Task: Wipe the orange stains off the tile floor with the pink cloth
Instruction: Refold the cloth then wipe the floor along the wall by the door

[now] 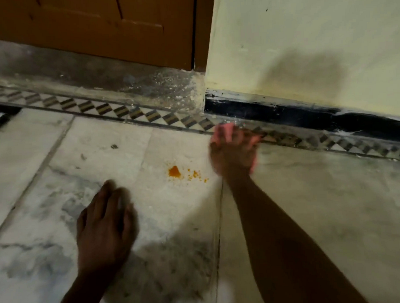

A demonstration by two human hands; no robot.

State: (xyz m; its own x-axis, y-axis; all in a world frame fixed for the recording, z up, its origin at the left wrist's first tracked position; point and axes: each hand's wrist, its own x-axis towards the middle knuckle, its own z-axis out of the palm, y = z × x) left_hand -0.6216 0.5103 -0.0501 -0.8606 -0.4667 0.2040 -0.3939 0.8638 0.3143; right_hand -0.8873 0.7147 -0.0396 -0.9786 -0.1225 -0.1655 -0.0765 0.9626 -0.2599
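Stains (174, 171) of orange lie unwiped on the tile floor (59, 170), right hand (232, 153) clutching the pink cloth (225, 130) just beside them, left hand (106, 225) spread flat.

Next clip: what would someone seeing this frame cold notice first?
The bright orange stains stand out first, a blob with scattered specks on the pale marble tile floor mid-frame. Just right of them, the blurred right hand grips a pink cloth near the patterned border strip. The left hand rests flat on the floor below and left of the stains.
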